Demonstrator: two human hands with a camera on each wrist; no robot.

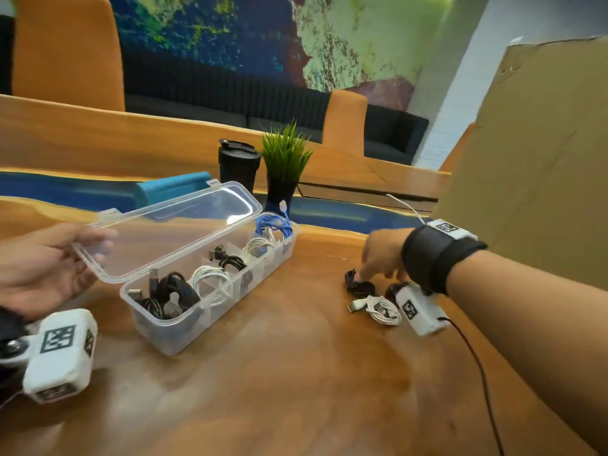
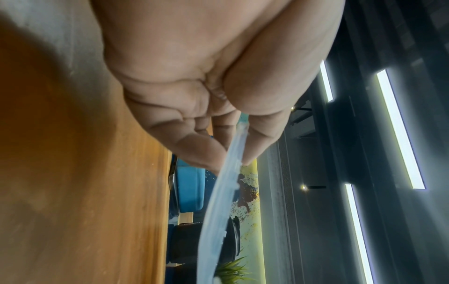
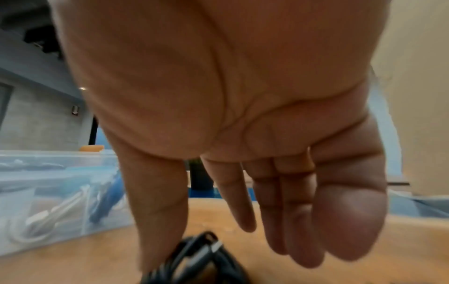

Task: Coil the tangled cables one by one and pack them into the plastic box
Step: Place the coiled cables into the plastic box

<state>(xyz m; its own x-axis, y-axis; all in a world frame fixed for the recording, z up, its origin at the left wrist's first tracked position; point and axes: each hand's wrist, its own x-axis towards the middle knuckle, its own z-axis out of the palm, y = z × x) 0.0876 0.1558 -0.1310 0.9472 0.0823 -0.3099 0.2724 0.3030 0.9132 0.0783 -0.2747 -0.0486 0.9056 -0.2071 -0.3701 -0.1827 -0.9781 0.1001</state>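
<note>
A clear plastic box [image 1: 210, 312] stands on the wooden table, its compartments holding coiled black, white and blue cables. My left hand [image 1: 65, 258] pinches the near edge of the raised lid [image 1: 171, 232]; in the left wrist view thumb and fingers clamp the lid rim [image 2: 218, 201]. To the right, my right hand [image 1: 378, 258] reaches down with straight fingers onto a coiled black cable [image 1: 360, 286], the thumb touching it [image 3: 199, 259]. A coiled white cable [image 1: 381, 311] lies just in front. Another dark coil [image 1: 393, 287] is partly hidden by the wrist camera.
Behind the box stand a black tumbler [image 1: 238, 162], a potted grass plant [image 1: 284, 159] and a teal case [image 1: 171, 189]. A large cardboard box [image 1: 533, 159] rises at the right. A thin white lead [image 1: 404, 205] trails near it. The box wall [image 3: 48, 201] is left of my right hand.
</note>
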